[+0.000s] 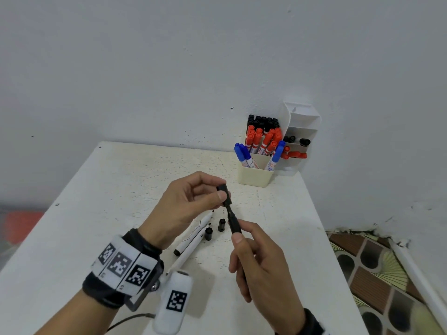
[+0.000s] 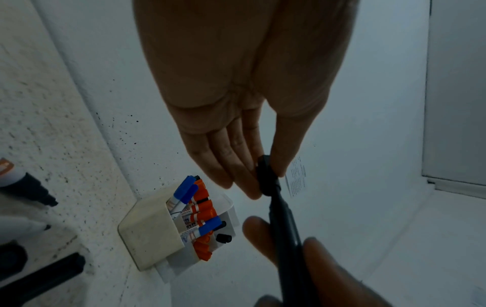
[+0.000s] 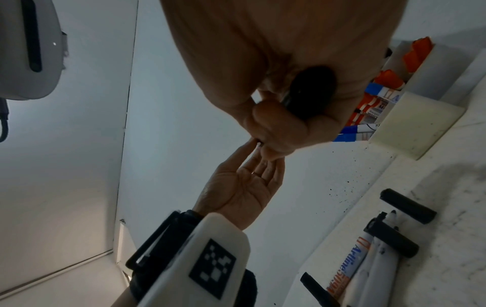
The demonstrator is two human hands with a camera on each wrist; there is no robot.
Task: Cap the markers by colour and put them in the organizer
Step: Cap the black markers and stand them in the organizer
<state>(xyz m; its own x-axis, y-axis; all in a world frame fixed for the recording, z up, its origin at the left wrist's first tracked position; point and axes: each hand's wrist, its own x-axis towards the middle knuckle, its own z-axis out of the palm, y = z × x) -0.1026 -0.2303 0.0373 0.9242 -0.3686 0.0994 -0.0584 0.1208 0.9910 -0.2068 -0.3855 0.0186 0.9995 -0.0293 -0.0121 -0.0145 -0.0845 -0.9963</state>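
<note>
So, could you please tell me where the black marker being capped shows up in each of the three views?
Head: black marker at centre, between left hand and right hand.
Left wrist: lower middle, running down from the fingertips.
Right wrist: only its dark rear end, upper middle, in the right hand's grip.
Shared landmark: the cream organizer.

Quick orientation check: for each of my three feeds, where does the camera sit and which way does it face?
Head: worn on the head, looking forward and down at the table; shows the left hand pinching a black cap, the right hand gripping a black marker.
Left wrist: looks along the left palm toward the organizer.
Right wrist: looks along the right palm toward the left hand; two loose caps lie on the table.
Shared: all three show the organizer.
</note>
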